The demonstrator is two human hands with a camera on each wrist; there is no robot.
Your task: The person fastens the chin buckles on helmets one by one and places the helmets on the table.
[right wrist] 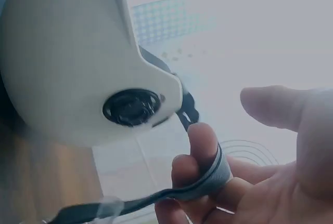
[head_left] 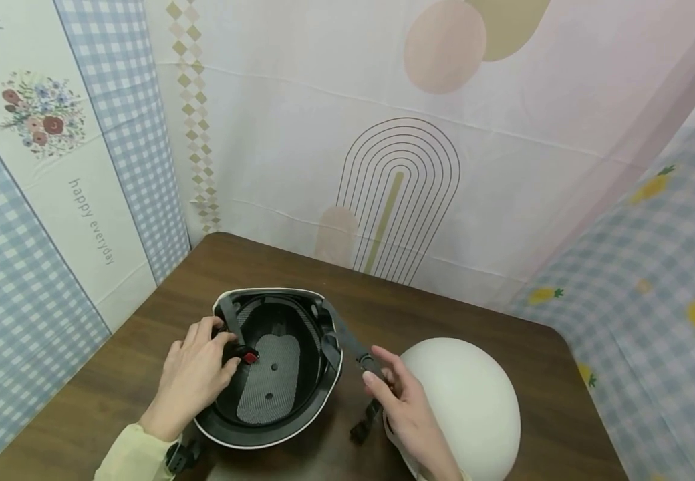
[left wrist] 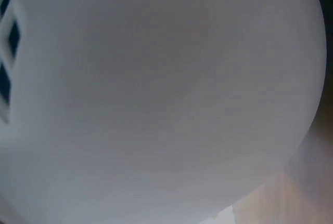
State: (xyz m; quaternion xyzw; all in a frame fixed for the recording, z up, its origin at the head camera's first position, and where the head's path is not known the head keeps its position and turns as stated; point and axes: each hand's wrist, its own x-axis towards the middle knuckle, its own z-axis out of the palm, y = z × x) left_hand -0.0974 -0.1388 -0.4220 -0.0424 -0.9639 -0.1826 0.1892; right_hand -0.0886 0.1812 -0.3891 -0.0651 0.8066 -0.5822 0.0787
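A white helmet point(head_left: 257, 437) lies upside down on the table, its black lining and grey mesh pad facing up. My left hand point(head_left: 197, 364) reaches over its left rim and pinches a black buckle point(head_left: 244, 354) with a red button on the chin strap. To the right of that rim, my right hand point(head_left: 404, 404) holds the other grey strap point(head_left: 347, 336). In the right wrist view this strap point(right wrist: 210, 180) loops round the curled fingers, with the thumb apart. The helmet's white shell point(left wrist: 166, 99) fills the left wrist view.
A second white helmet point(head_left: 468, 401) sits dome up on the brown wooden table point(head_left: 383, 300), right beside my right hand. Below that hand is a black clip point(head_left: 359, 431). A black fitting point(head_left: 182, 457) shows by the left sleeve. Patterned cloths point(head_left: 287, 133) hang round the table.
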